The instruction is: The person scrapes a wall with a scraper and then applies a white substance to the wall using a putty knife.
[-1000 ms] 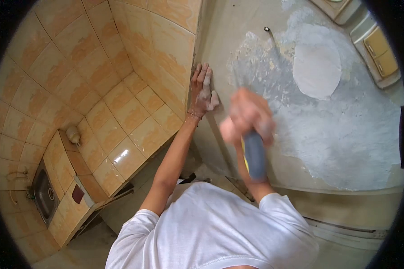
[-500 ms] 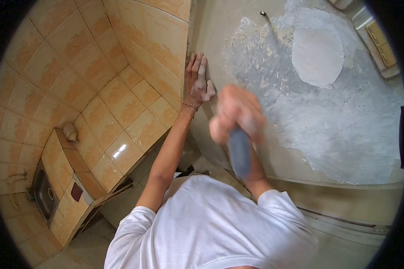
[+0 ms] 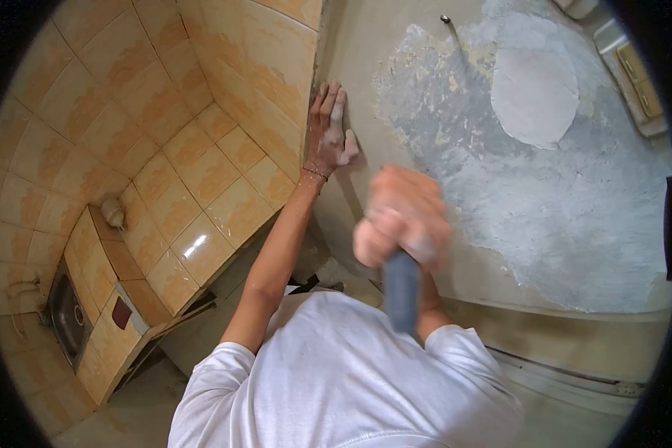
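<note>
My left hand point(image 3: 329, 133) lies against the wall edge beside the tiles, dusted white, fingers stretched out and holding nothing. My right hand point(image 3: 405, 218), blurred by motion, is wrapped round a dark grey tool handle point(image 3: 402, 293) that points back toward my body. Whatever is at the tool's other end is hidden by the hand. To the right of this hand, the wall point(image 3: 455, 276) bears a rough grey-white patch point(image 3: 552, 216) with flaky marks. A smoother whitish oval point(image 3: 534, 97) shows in its upper part.
A wire end point(image 3: 445, 19) sticks out of the wall near the top. Switch plates point(image 3: 638, 78) are at the upper right. Orange-cream tiles point(image 3: 216, 179) cover the left side, with a metal sink point(image 3: 70, 317) and a pale round fitting point(image 3: 113, 213) at the far left.
My right hand and the tool have shifted about in front of the wall, now slightly lower than half a second ago. My left hand stays against the wall edge. The view has shifted slightly.
</note>
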Demonstrator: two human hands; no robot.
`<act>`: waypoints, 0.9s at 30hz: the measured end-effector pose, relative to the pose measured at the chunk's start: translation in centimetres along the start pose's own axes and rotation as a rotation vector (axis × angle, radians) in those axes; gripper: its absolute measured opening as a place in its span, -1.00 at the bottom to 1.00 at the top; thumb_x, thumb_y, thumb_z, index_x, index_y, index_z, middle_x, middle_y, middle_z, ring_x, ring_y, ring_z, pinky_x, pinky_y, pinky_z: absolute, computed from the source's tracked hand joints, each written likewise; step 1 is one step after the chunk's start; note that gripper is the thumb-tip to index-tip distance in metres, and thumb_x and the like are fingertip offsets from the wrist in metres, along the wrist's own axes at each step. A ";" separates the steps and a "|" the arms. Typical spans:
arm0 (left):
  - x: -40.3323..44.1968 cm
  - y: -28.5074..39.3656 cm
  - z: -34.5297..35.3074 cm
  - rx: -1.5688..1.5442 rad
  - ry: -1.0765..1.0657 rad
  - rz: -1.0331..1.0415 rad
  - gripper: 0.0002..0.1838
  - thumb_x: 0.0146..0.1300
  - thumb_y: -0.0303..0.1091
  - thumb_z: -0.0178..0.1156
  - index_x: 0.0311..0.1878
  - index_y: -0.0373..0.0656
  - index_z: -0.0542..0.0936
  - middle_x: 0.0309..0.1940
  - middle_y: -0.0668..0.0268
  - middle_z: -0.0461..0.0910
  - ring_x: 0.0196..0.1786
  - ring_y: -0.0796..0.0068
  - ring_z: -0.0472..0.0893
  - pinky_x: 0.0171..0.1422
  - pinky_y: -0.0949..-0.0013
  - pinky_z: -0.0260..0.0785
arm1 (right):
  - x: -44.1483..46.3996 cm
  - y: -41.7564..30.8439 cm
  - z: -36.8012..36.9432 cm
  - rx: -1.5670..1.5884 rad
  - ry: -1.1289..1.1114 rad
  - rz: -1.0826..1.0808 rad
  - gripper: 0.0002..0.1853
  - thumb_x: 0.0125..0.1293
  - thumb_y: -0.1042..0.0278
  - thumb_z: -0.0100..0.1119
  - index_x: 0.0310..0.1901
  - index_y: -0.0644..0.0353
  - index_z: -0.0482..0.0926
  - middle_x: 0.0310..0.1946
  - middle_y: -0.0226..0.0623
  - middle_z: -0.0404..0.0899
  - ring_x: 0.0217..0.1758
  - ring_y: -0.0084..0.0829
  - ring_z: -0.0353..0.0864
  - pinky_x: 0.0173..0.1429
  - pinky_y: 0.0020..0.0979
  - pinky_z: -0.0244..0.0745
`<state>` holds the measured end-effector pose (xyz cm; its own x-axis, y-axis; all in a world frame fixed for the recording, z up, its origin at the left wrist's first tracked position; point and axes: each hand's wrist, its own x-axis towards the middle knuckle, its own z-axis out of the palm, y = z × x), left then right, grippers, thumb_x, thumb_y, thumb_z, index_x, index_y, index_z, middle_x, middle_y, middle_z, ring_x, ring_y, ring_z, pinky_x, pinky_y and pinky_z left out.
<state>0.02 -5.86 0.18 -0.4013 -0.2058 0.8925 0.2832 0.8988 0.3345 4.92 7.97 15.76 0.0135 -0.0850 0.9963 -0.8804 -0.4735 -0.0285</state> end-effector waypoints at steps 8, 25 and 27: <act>0.3 -0.3 0.3 -0.027 0.069 0.025 -0.25 0.11 -0.16 -0.10 0.38 -0.36 0.21 0.41 0.01 0.16 0.43 -0.13 0.12 0.51 -0.01 -0.04 | -1.5 1.6 -2.3 0.044 0.068 0.143 -0.79 0.34 0.52 -0.04 -0.47 0.18 0.24 -0.82 -0.45 0.12 -0.80 -0.58 0.08 -0.70 -0.46 0.09; 0.3 0.0 0.1 0.016 0.028 0.014 -0.28 0.14 -0.22 -0.09 0.39 -0.36 0.19 0.42 -0.02 0.14 0.43 -0.14 0.12 0.51 -0.02 -0.05 | -0.8 0.5 -1.6 -0.245 -0.055 -0.019 -0.81 0.11 0.70 0.11 -0.21 0.33 0.46 -0.74 -0.44 0.25 -0.76 -0.47 0.17 -0.66 -0.49 0.18; 0.2 1.1 -0.4 0.021 0.000 -0.040 -0.29 0.18 -0.20 -0.10 0.40 -0.36 0.18 0.43 -0.02 0.13 0.44 -0.11 0.11 0.51 -0.02 -0.06 | -2.1 1.7 -0.1 -0.183 -0.037 -0.027 -0.82 0.11 0.70 0.10 -0.23 0.34 0.46 -0.75 -0.45 0.24 -0.77 -0.48 0.17 -0.67 -0.49 0.15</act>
<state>0.55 -5.06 0.84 -0.4123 -0.2416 0.8784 0.2489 0.8976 0.3638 3.30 7.43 13.62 0.0527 -0.1078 0.9928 -0.9509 -0.3090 0.0169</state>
